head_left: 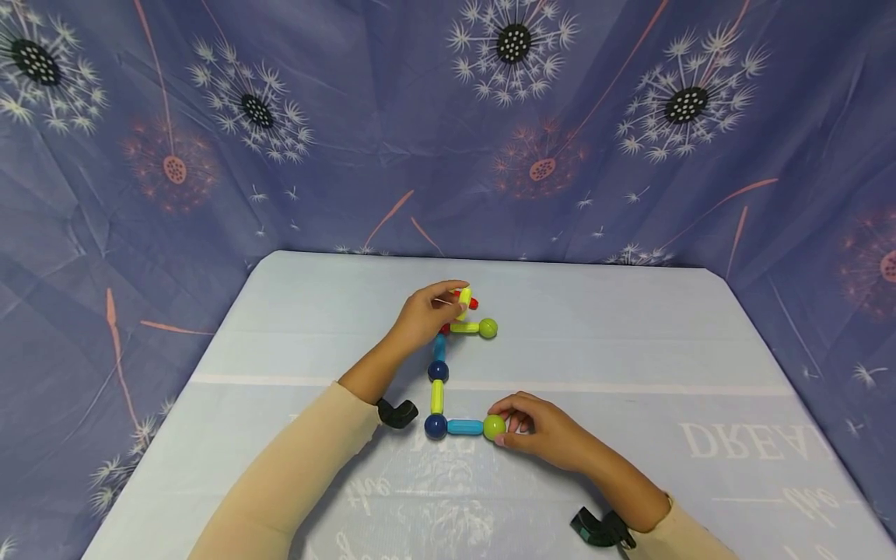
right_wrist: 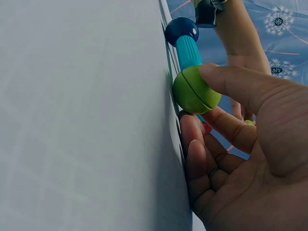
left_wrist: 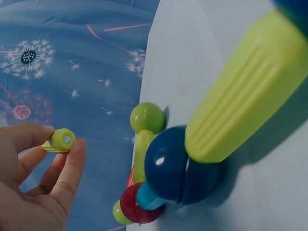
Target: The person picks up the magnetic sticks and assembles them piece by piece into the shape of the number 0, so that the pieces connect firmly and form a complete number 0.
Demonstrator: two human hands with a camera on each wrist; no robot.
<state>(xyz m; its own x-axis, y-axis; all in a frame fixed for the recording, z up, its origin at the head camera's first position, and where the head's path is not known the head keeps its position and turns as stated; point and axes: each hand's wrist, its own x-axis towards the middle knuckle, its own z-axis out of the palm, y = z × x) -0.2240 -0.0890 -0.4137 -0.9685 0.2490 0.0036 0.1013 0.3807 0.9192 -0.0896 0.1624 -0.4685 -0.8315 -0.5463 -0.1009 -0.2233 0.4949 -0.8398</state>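
1. Left hand [head_left: 427, 311]: the fingers [left_wrist: 72, 163] pinch a short yellow-green rod [left_wrist: 60, 140] between thumb and fingertips; its round end cap faces the left wrist camera, and in that view the rod is held clear of the other pieces
2. Just beside those fingers, toward the person's right, lies a second yellow-green rod ending in a green ball [head_left: 488, 328]; its long axis runs left to right across the desk [head_left: 630, 327], with red pieces [head_left: 469, 299] directly behind it, partly hidden by the hand
3. From that cluster a chain runs toward the person: a blue rod, a dark blue ball [head_left: 438, 371], a yellow-green upright rod [head_left: 437, 397], then a dark blue corner ball [head_left: 435, 425]
4. At the corner the chain turns right: a light blue rod [head_left: 465, 426] lies left to right and ends in a green end ball [right_wrist: 193, 91]
5. Right hand [head_left: 542, 432]: thumb and forefinger grasp this green end ball, the other fingers curled against the desk; the light blue rod points straight away from the fingertips
6. The left hand is nearer the far cluster, the right hand nearer the near corner
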